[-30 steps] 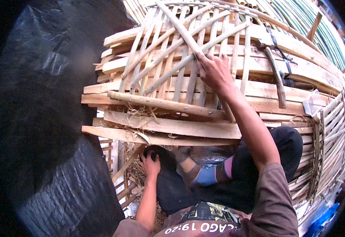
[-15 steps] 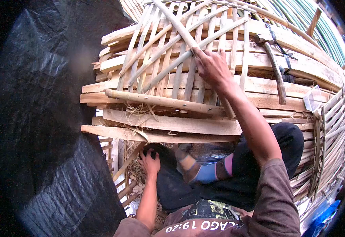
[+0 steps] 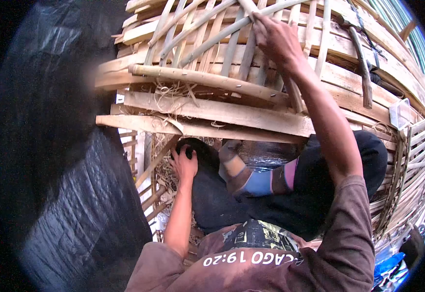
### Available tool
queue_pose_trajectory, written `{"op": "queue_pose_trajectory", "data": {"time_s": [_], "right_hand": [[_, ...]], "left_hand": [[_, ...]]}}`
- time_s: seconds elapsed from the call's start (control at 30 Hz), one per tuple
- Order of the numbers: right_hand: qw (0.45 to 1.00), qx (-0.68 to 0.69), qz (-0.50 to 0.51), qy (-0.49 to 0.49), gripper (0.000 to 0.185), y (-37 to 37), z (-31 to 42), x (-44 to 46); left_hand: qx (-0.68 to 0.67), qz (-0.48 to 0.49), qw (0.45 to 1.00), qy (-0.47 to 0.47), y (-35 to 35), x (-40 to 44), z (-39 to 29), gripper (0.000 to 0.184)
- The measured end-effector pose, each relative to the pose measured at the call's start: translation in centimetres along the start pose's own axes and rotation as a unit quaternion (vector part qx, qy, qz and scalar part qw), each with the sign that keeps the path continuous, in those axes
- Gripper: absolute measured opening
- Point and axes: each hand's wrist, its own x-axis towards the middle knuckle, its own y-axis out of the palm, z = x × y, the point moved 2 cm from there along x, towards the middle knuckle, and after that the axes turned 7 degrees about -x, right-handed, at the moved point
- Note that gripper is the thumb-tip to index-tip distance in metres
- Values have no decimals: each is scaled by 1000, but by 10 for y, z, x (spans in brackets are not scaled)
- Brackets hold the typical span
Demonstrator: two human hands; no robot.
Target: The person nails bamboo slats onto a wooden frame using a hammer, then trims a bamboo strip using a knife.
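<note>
At the top of the head view, my right hand (image 3: 276,41) has its fingers closed on a diagonal bamboo strip (image 3: 248,6). That strip lies across a lattice of bamboo slats (image 3: 232,51), and its lower end (image 3: 295,100) shows below my wrist. A split bamboo rail (image 3: 198,79) with small metal fasteners runs along the lattice's near edge. My left hand (image 3: 185,166) rests on the knee of my dark trousers (image 3: 222,207), fingers spread and holding nothing.
Rough wooden planks (image 3: 212,113) lie under the lattice. A hammer (image 3: 361,63) lies to the right, near a clear plastic container (image 3: 400,114). Another slatted bamboo panel (image 3: 412,160) stands at far right. Black sheeting (image 3: 71,170) hangs on the left.
The view has tilted downward, so the lattice and planks sit higher in the frame. My right hand stays on the strip, and my left hand stays on the knee.
</note>
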Motion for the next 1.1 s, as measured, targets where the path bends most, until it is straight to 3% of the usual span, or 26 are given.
{"op": "queue_pose_trajectory", "data": {"time_s": [0.13,0.2,0.4,0.43,0.53,0.67,0.73,1.1], "right_hand": [[999,-44,3,-5,34,-10,3,-1],[994,92,52,32,34,-23,8,2],[991,35,113,66,23,-36,19,9],[996,-73,55,-18,33,-21,11,6],[996,-41,56,-48,33,-12,-6,8],[996,-36,74,-40,32,-10,-8,9],[993,-50,103,-15,31,-10,-6,9],[997,-12,78,5,35,-20,5,7]], "left_hand": [[-4,-11,1000,17,0,-1,2,39],[19,-5,1000,6,2,2,4,39],[1,-26,1000,9,10,1,12,39],[6,-31,999,11,12,2,13,40],[-4,-18,1000,7,4,4,7,42],[-25,-29,999,27,7,2,12,42],[-30,-9,999,-12,1,0,5,41],[5,-38,999,-11,5,0,4,37]]}}
